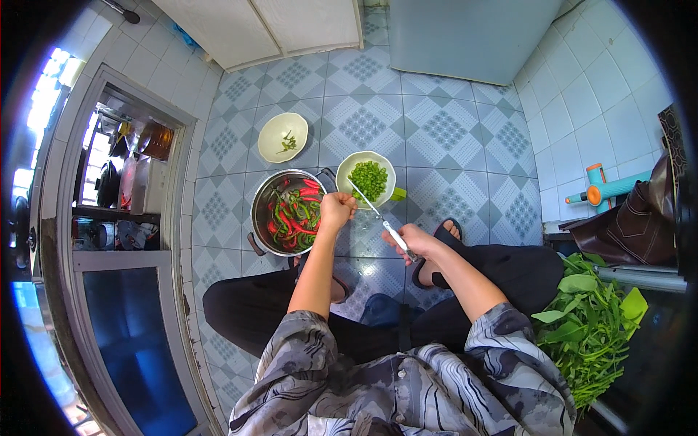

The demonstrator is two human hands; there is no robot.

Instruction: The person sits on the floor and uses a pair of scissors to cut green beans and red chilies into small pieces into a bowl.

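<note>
My right hand (410, 241) grips white-handled scissors (393, 234), seen nearly edge-on. Their long metal blade points up and left over a pale bowl (342, 163) holding chopped green chili pieces (368, 181). At that bowl's lower left rim is my left hand (338, 210), thumb and fingers curled together; whether something small sits between the fingertips is hidden. Just left of this hand, a metal pot (256, 203) with dark handles contains whole red and green chilies (294, 218). Behind the pot, another pale bowl (272, 136) has a few green stem bits (289, 141) in it.
Leafy green vegetables (586, 332) lie beside my right knee. A brown bag (635, 223) and a turquoise-orange object (600, 191) stand by the right wall. Left is a framed cabinet (131, 261). Tiled floor (365, 125) stretches to a pale blue-grey appliance (463, 38).
</note>
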